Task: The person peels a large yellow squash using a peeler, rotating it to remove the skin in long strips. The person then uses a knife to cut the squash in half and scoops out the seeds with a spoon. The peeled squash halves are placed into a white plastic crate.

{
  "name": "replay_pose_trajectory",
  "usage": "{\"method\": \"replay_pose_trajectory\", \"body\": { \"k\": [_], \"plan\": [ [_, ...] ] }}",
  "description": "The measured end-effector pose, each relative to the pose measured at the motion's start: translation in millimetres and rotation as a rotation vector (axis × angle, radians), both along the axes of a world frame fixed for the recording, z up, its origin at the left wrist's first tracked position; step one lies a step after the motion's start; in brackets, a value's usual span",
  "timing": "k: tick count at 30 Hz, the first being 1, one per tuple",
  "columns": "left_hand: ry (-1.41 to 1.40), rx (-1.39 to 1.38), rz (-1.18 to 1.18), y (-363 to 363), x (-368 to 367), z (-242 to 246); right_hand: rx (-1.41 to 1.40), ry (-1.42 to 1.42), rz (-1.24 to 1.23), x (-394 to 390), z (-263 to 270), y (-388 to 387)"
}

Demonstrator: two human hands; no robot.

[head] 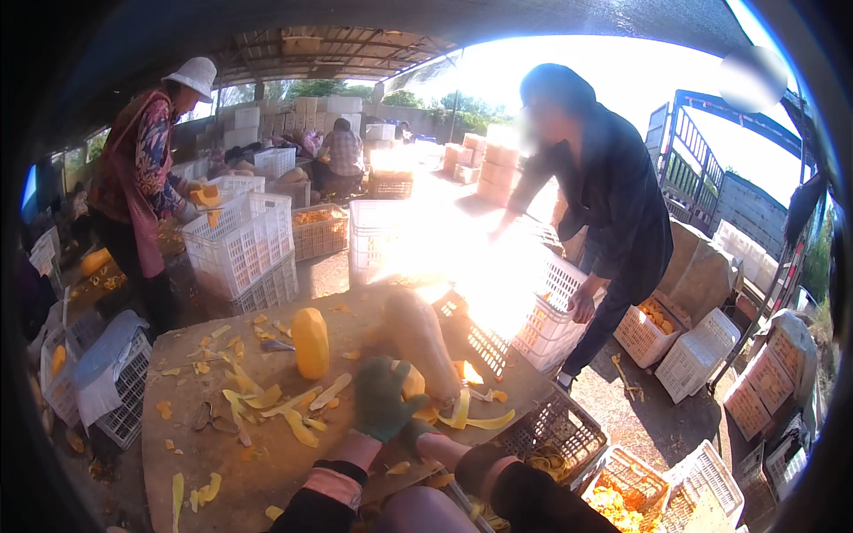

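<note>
My left hand (383, 400), in a green work glove, rests with spread fingers against a piece of peeled orange squash (412, 381) on the wooden board table (266, 346). Behind that piece and close to my right hand (418, 433) lies a long unpeeled squash (421, 340). My right hand is also gloved and sits low beside the left, its fingers mostly hidden, so its grip does not show. To the left, a peeled yellow squash (310, 343) stands upright. Strips of yellow peel (266, 398) and a metal peeler (212, 418) lie about the board.
A co-worker in dark clothes (613, 180) bends over white crates (550, 326) beyond the table. Another in a white hat (146, 153) stands at left by stacked crates (238, 243). Crates with orange scraps (623, 486) stand at lower right. Sun glare hides the middle.
</note>
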State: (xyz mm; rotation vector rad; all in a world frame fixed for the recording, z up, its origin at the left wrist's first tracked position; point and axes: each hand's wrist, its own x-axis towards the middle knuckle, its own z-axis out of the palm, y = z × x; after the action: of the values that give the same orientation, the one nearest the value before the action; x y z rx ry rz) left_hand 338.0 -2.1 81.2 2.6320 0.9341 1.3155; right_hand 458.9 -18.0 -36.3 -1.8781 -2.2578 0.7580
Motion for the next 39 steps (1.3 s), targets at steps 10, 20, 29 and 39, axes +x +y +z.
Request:
{"method": "replay_pose_trajectory", "body": {
  "k": [10,20,29,39],
  "plan": [
    [-0.045,-0.001,-0.008,3,-10,-6,0.060,-0.019,-0.117,4,-11,-12],
    [-0.106,-0.056,0.138,29,-61,-12,0.070,-0.080,-0.057,-16,2,19],
    [-0.322,-0.315,0.341,8,-65,-58,0.082,-0.164,-0.057,-25,-6,68],
    [-0.721,-0.990,0.321,19,-93,-187,0.101,-0.246,-0.052,-15,-23,63]
  ]
}}
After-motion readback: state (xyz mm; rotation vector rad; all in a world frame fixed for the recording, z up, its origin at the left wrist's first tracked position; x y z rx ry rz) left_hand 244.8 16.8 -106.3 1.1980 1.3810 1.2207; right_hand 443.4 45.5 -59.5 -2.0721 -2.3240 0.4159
